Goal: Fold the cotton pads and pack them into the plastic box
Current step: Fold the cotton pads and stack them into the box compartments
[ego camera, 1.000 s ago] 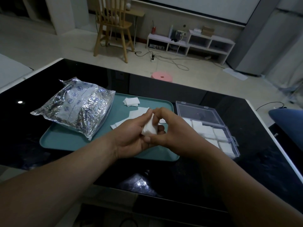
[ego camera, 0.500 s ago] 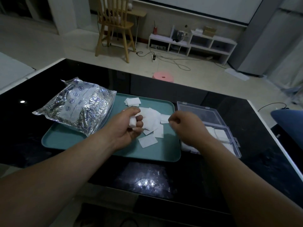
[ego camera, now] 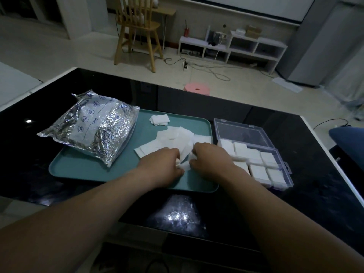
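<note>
Left hand (ego camera: 161, 164), right hand (ego camera: 210, 160): both over tray (ego camera: 78, 170), fingers curled, pinching 1 cotton pad (ego camera: 184, 166) between them. Loose pads (ego camera: 173, 138) just beyond hands. Plastic box (ego camera: 284, 166) just right of right hand, lid open, folded pads (ego camera: 258, 171) inside. Foil bag (ego camera: 94, 131) left of left hand. All on bench (ego camera: 315, 184).

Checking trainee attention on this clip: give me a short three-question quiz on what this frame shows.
1. True or false: the plastic box is shut.
2. The foil bag lies at which side of the teal tray? A left, B right, C front edge.
3. Fill in: the left hand and right hand both pinch a ____.
Key: 1 false, its lid lies open; 2 A; 3 cotton pad.
</note>
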The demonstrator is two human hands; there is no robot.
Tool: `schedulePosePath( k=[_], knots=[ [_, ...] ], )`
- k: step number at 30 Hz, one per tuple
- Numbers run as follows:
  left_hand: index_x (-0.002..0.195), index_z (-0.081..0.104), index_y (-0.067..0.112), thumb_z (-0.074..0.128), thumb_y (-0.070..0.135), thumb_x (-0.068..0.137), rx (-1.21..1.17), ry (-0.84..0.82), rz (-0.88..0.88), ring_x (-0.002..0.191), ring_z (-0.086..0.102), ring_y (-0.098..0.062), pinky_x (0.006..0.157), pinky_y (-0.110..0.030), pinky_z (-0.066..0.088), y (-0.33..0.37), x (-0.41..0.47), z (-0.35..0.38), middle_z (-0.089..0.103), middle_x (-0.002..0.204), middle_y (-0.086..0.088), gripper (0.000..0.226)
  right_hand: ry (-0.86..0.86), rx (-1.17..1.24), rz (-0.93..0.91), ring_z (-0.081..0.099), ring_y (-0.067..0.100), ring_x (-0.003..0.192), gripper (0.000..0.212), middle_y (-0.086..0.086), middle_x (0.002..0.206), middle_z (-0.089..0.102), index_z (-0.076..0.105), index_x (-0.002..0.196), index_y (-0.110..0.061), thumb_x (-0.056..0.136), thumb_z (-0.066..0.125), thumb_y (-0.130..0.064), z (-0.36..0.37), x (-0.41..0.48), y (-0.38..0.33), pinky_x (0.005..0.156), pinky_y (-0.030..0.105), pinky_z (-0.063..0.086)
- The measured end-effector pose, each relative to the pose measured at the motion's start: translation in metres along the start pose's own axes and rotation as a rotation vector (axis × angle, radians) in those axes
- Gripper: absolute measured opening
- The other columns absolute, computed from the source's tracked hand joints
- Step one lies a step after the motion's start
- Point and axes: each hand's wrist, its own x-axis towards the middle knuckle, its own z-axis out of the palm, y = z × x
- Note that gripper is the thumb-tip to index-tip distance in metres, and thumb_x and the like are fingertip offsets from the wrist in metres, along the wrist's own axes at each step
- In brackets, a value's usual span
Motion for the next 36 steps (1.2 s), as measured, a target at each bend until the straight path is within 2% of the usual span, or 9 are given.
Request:
schedulePosePath(
  k=[5, 9, 13, 18, 22, 25, 30, 34, 36],
  knots=[
    [0.096, 0.06, 0.026, 0.067, 0.037, 0.09, -0.105, -0.031, 0.022, 0.099, 0.061, -0.022, 0.076, -0.031, 0.045, 0.004, 0.006, -0.007, 0.066, 0.109, 0.001, 0.015, -0.023, 0.143, 0.018, 0.057, 0.021, 0.08, 0.02, -0.002, 0.081, 0.058, 0.057, 0.081, -0.02, 0.095, 0.064, -0.031, -0.02, -0.016, 0.019, 0.066, 0.033, 0.044],
    [0.093, 0.06, 0.019, 0.065, 0.025, 0.098, -0.923, -0.123, -0.074, 0.063, 0.06, -0.015, 0.053, -0.023, 0.039, 0.03, 0.004, -0.02, 0.074, 0.087, -0.004, 0.009, 0.072, 0.556, 0.07, 0.067, 0.015, 0.074, 0.02, 0.004, 0.084, 0.072, 0.07, 0.091, -0.012, 0.094, 0.073, -0.031, -0.042, -0.033, 0.042, 0.067, 0.033, 0.05],
    [0.105, 0.06, 0.014, 0.056, 0.023, 0.105, -1.476, -0.253, -0.166, 0.059, 0.055, -0.013, 0.05, -0.022, 0.036, 0.055, 0.003, -0.026, 0.065, 0.082, -0.006, 0.01, 0.119, 0.856, 0.023, 0.068, -0.001, 0.068, 0.012, -0.002, 0.086, 0.075, 0.072, 0.102, -0.017, 0.099, 0.07, -0.028, -0.048, -0.048, 0.048, 0.071, 0.03, 0.054],
    [0.1, 0.061, 0.017, 0.055, 0.028, 0.106, -1.539, -0.246, -0.161, 0.058, 0.055, -0.012, 0.049, -0.02, 0.036, 0.086, 0.006, -0.021, 0.065, 0.075, -0.002, 0.014, 0.151, 0.816, -0.058, 0.071, 0.014, 0.094, 0.021, -0.006, 0.101, 0.076, 0.072, 0.113, -0.026, 0.106, 0.054, -0.035, -0.043, -0.057, 0.052, 0.09, 0.049, 0.058],
    [0.094, 0.065, 0.021, 0.055, 0.04, 0.105, -1.496, -0.252, -0.176, 0.058, 0.056, -0.008, 0.057, -0.024, 0.04, 0.099, 0.009, -0.016, 0.064, 0.076, 0.0, 0.024, 0.122, 0.779, -0.124, 0.069, 0.005, 0.105, 0.029, -0.014, 0.113, 0.074, 0.067, 0.125, -0.034, 0.106, 0.052, -0.049, -0.042, -0.068, 0.055, 0.095, 0.038, 0.056],
    [0.095, 0.065, 0.02, 0.054, 0.048, 0.104, -1.487, -0.275, -0.189, 0.056, 0.051, -0.01, 0.054, -0.023, 0.036, 0.104, 0.012, -0.012, 0.062, 0.072, 0.001, 0.031, 0.181, 0.669, -0.106, 0.068, 0.005, 0.094, 0.021, -0.013, 0.102, 0.074, 0.069, 0.114, -0.029, 0.108, 0.052, -0.04, -0.039, -0.066, 0.064, 0.088, 0.038, 0.057],
    [0.097, 0.066, 0.016, 0.055, 0.056, 0.1, -1.523, -0.253, -0.151, 0.074, 0.053, -0.019, 0.057, -0.025, 0.031, 0.105, 0.014, -0.006, 0.054, 0.091, -0.009, 0.042, 0.292, 0.622, -0.029, 0.06, 0.008, 0.07, 0.037, -0.004, 0.077, 0.067, 0.066, 0.085, -0.019, 0.111, 0.044, -0.035, -0.04, -0.062, 0.072, 0.065, 0.036, 0.047],
    [0.099, 0.065, 0.012, 0.066, 0.048, 0.096, -1.693, -0.152, -0.247, 0.083, 0.068, -0.018, 0.071, -0.03, 0.052, 0.109, 0.017, -0.012, 0.071, 0.094, -0.008, 0.036, 0.365, 0.443, -0.142, 0.058, 0.018, 0.085, 0.035, -0.003, 0.091, 0.067, 0.067, 0.092, -0.023, 0.111, 0.04, -0.034, -0.035, -0.056, 0.064, 0.078, 0.045, 0.049],
    [0.104, 0.067, 0.011, 0.065, 0.04, 0.099, -1.744, -0.124, -0.295, 0.079, 0.069, -0.016, 0.069, -0.03, 0.058, 0.108, 0.021, -0.011, 0.072, 0.093, -0.008, 0.029, 0.352, 0.401, -0.158, 0.055, 0.019, 0.101, 0.036, -0.003, 0.11, 0.067, 0.069, 0.11, -0.029, 0.11, 0.034, -0.04, -0.029, -0.055, 0.06, 0.089, 0.046, 0.047]
  ],
)
